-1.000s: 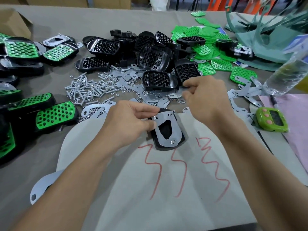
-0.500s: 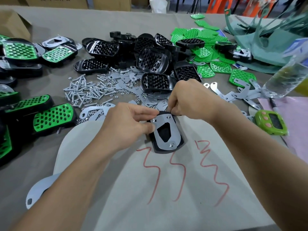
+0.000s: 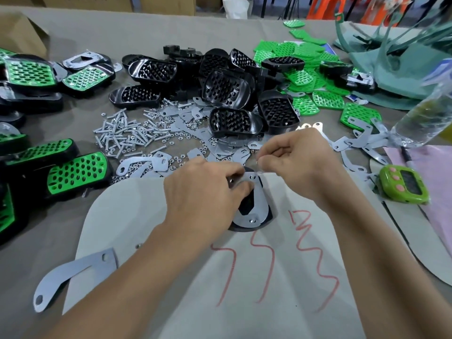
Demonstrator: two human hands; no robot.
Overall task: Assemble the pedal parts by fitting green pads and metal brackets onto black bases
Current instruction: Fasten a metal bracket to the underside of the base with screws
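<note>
On mat [image 3: 146, 216]: 1 base [image 3: 245, 206], 1 bracket [image 3: 259, 204], L hand [image 3: 203, 192], R hand [image 3: 298, 162].

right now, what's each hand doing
Left hand: holds the metal bracket on the black base.
Right hand: pinches a small part, too small to identify.

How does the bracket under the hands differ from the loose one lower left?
The bracket under the hands is a broad plate with a central opening, seated on a black base; the loose bracket is a long curved strip lying flat. The left hand holds the first; nothing touches the second. Both are grey metal.
</note>
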